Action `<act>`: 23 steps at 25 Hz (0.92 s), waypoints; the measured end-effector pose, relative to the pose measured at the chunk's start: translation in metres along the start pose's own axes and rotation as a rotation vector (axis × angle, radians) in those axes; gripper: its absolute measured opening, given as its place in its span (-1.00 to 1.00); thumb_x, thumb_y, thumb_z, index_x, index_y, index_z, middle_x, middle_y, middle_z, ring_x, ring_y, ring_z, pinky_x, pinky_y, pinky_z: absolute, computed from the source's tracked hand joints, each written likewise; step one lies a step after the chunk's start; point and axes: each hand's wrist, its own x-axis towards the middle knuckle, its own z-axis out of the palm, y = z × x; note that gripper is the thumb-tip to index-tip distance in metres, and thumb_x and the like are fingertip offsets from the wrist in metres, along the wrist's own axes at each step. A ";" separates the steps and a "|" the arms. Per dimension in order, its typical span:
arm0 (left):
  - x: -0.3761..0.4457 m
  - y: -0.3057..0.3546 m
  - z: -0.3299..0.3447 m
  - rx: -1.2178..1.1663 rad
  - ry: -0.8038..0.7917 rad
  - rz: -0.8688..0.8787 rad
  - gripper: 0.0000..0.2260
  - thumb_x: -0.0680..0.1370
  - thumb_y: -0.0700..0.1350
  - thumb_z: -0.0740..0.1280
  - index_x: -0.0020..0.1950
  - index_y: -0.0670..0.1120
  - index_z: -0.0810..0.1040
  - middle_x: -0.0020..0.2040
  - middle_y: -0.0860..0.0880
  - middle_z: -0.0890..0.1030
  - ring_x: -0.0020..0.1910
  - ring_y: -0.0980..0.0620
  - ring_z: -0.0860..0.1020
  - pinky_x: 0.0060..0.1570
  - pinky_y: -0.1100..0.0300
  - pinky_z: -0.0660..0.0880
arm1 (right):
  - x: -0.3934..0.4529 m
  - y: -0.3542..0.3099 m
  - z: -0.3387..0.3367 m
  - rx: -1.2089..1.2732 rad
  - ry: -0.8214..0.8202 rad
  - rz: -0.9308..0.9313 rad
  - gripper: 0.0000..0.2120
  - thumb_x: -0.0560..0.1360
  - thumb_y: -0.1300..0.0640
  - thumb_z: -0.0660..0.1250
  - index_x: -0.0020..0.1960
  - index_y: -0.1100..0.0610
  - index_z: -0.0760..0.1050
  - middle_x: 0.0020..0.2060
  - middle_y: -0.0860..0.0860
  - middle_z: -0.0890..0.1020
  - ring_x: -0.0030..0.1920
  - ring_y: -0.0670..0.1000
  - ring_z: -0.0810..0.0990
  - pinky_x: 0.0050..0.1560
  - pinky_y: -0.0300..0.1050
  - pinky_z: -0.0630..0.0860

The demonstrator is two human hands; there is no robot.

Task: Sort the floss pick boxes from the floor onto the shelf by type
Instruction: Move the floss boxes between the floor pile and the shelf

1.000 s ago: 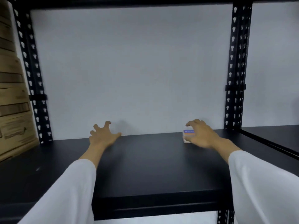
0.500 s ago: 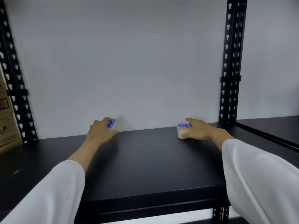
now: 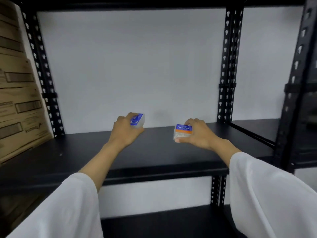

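My left hand (image 3: 126,130) grips a small clear floss pick box with a blue label (image 3: 138,120), tilted and raised just above the back of the black shelf (image 3: 85,152). My right hand (image 3: 197,133) holds a second clear box (image 3: 182,132) with a blue and orange label reading "Round", fingers over its top and thumb under its front corner. This box is at the shelf's middle right, close to the surface. Both arms wear white sleeves.
Stacked cardboard cartons (image 3: 15,100) stand on the left end of the shelf. Black perforated uprights (image 3: 226,66) frame the bay, with another shelf bay (image 3: 257,127) to the right and a lower shelf (image 3: 163,220) beneath. A white wall lies behind.
Both hands have drawn back from the shelf's rear toward me, each carrying its box; the left hand, empty and spread one second ago, now holds the blue box. The view has shifted downward.
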 end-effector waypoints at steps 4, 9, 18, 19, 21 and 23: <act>-0.093 0.035 -0.024 -0.054 0.044 0.073 -0.67 0.44 -0.07 0.39 0.20 0.06 0.52 -0.11 0.08 0.54 -0.22 0.19 0.51 -0.28 0.54 0.37 | -0.084 -0.031 -0.003 0.018 -0.005 -0.065 -0.36 0.21 -0.24 0.52 0.17 0.00 0.41 0.05 -0.06 0.43 0.10 -0.04 0.38 0.04 -0.17 0.36; -0.199 0.008 0.000 -0.082 0.023 0.048 -0.58 0.41 -0.07 0.41 0.26 0.11 0.48 0.09 0.05 0.53 0.01 0.15 0.45 -0.12 0.56 0.29 | -0.190 -0.028 0.037 0.040 -0.079 -0.014 -0.30 0.24 -0.22 0.52 0.25 0.03 0.38 0.09 -0.06 0.41 0.13 -0.07 0.33 0.10 -0.16 0.36; -0.346 -0.106 0.129 0.023 -0.275 -0.247 -0.48 0.39 -0.04 0.42 0.33 0.16 0.42 0.28 0.00 0.42 0.16 -0.03 0.51 0.09 0.16 0.43 | -0.308 0.067 0.184 0.010 -0.332 0.240 -0.32 0.24 -0.13 0.54 0.23 0.06 0.34 0.08 -0.02 0.38 0.14 0.00 0.33 0.18 -0.07 0.42; -0.360 -0.121 0.146 0.043 -0.316 -0.298 -0.48 0.39 -0.03 0.41 0.34 0.17 0.40 0.30 0.02 0.40 0.15 -0.04 0.52 0.07 0.13 0.44 | -0.317 0.080 0.202 0.011 -0.361 0.273 -0.32 0.25 -0.11 0.53 0.24 0.06 0.33 0.09 -0.02 0.38 0.15 -0.01 0.32 0.18 -0.07 0.42; -0.386 -0.148 0.174 0.047 -0.365 -0.390 -0.48 0.40 -0.02 0.40 0.34 0.16 0.38 0.31 0.03 0.38 0.15 -0.05 0.52 0.08 0.09 0.49 | -0.332 0.103 0.233 0.003 -0.409 0.319 -0.31 0.28 -0.08 0.53 0.28 0.08 0.31 0.12 -0.02 0.37 0.16 -0.02 0.32 0.16 -0.09 0.43; -0.406 -0.173 0.196 0.051 -0.382 -0.467 -0.48 0.41 -0.01 0.41 0.35 0.14 0.38 0.30 0.02 0.38 0.13 -0.05 0.53 0.09 0.03 0.52 | -0.342 0.123 0.263 -0.019 -0.452 0.341 -0.31 0.31 -0.05 0.51 0.31 0.09 0.29 0.15 0.00 0.37 0.17 -0.02 0.32 0.15 -0.11 0.44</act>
